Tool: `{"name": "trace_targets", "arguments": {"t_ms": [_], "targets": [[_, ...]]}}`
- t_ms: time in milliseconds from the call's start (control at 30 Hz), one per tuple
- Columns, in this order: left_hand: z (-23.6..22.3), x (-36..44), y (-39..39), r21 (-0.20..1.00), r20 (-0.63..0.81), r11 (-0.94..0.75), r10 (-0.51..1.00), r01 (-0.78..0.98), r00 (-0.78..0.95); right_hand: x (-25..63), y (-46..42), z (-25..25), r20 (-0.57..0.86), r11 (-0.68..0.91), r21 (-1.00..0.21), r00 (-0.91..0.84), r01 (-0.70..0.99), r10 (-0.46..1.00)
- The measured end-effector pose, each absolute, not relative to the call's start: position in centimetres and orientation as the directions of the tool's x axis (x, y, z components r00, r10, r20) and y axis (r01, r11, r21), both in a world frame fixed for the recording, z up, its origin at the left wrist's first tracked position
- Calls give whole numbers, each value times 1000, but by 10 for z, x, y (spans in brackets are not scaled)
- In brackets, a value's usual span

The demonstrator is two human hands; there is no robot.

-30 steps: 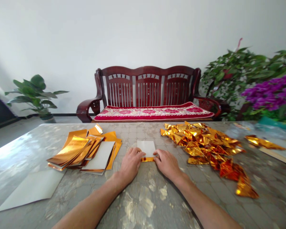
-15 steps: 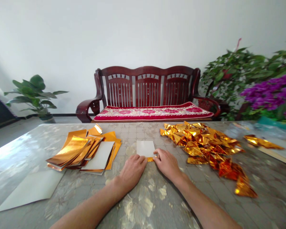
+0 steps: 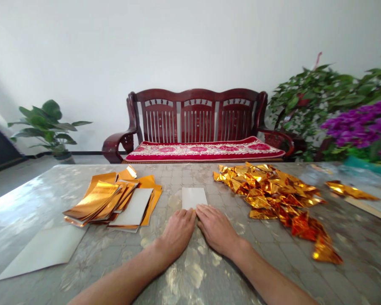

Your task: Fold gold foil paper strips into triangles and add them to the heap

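A small sheet of gold foil paper (image 3: 194,196) lies on the table in front of me, its white side up. My left hand (image 3: 181,228) is over its near left corner, fingers closed and bent down on the edge. My right hand (image 3: 214,226) covers the near right corner, its fingers together on the same edge and almost touching the left fingertips. Only a sliver of gold shows between the hands. The near edge and both thumbs are mostly hidden.
A loose stack of gold foil paper (image 3: 95,201) lies to the left, with a larger pale sheet (image 3: 42,252) nearer me. On the right is a heap of folded gold foil pieces (image 3: 266,186). Clear plastic (image 3: 324,171) lies behind it. A wooden bench (image 3: 197,118) stands beyond the table (image 3: 206,279).
My right hand has slid left along the near edge to meet my left hand. The gold strip that showed between them is now mostly covered. The sheet stays in place.
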State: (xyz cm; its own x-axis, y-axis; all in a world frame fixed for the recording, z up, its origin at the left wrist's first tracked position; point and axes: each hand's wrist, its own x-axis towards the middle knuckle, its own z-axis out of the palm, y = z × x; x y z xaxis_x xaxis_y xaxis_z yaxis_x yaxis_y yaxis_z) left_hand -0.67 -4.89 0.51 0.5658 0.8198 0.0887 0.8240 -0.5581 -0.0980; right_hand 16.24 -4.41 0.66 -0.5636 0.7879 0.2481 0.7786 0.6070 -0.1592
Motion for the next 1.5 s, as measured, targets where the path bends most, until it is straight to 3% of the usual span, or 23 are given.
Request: {"name": "trace_targets", "arguments": {"t_ms": [467,733,933,1100,1200,1400,1500], "targets": [[9,-17,-57,-125,71,-458,881,880,468,179,-49,21,-15,514,-172,-524,840,852],[15,-16,-63,-57,65,-500,862,864,503,184,-35,6,54,455,-133,-453,880,890],[13,0,-75,47,110,-516,854,855,509,183,-22,5,146,190,-140,-170,972,975],[9,5,-78,109,120,-508,860,854,496,181,-25,7,172,209,-215,-173,954,970],[9,4,-77,206,138,-508,861,837,489,175,-25,3,203,241,-288,-187,927,961],[2,-7,-60,608,217,-426,901,670,377,170,-23,-2,229,291,-365,-218,884,949],[1,-13,-45,615,379,-440,893,655,244,171,-23,-2,252,372,-383,-292,845,923]]}}
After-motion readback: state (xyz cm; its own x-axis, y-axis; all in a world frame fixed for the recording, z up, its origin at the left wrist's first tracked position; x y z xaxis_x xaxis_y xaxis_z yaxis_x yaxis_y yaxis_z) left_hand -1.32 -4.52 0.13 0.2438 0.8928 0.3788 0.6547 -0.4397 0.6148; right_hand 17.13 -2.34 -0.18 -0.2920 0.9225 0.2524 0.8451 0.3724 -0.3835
